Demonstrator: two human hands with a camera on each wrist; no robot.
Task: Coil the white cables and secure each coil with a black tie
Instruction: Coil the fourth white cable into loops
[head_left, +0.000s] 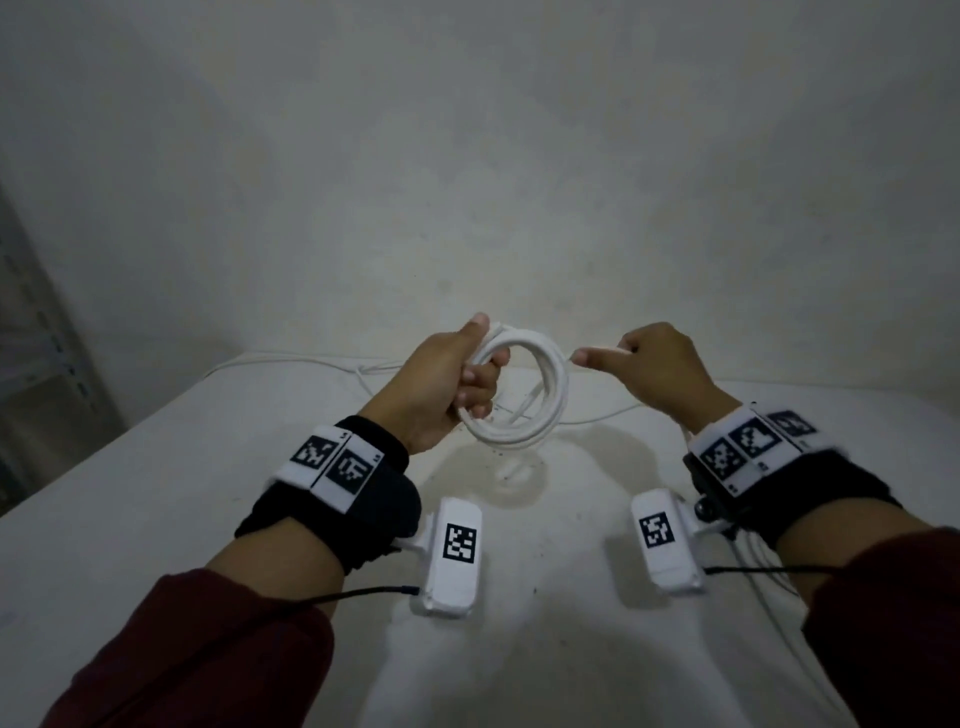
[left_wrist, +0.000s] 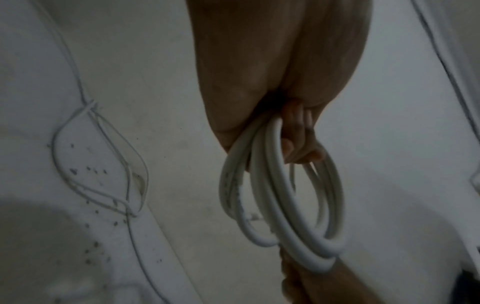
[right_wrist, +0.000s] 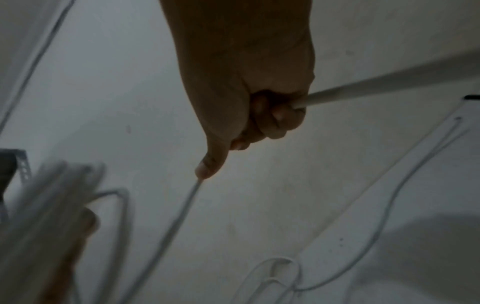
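Note:
My left hand (head_left: 457, 374) grips a coil of white cable (head_left: 540, 405) with several loops, held above the white table (head_left: 156, 493). In the left wrist view the coil (left_wrist: 280, 205) hangs below my curled fingers (left_wrist: 293, 133). My right hand (head_left: 660, 364) is to the right of the coil, fist closed round the free run of the same cable (right_wrist: 389, 82), thumb pointing toward the coil. In the right wrist view the right hand (right_wrist: 265, 115) clasps that strand, with the blurred coil (right_wrist: 46, 205) at lower left. No black tie is in view.
More thin white cable lies loose on the table: a strand (head_left: 311, 361) along the far edge, a small loop (left_wrist: 98, 164) in the left wrist view, and a curved run (right_wrist: 389, 226) in the right wrist view. A white wall (head_left: 467, 182) stands behind; a metal shelf (head_left: 36, 338) is at left.

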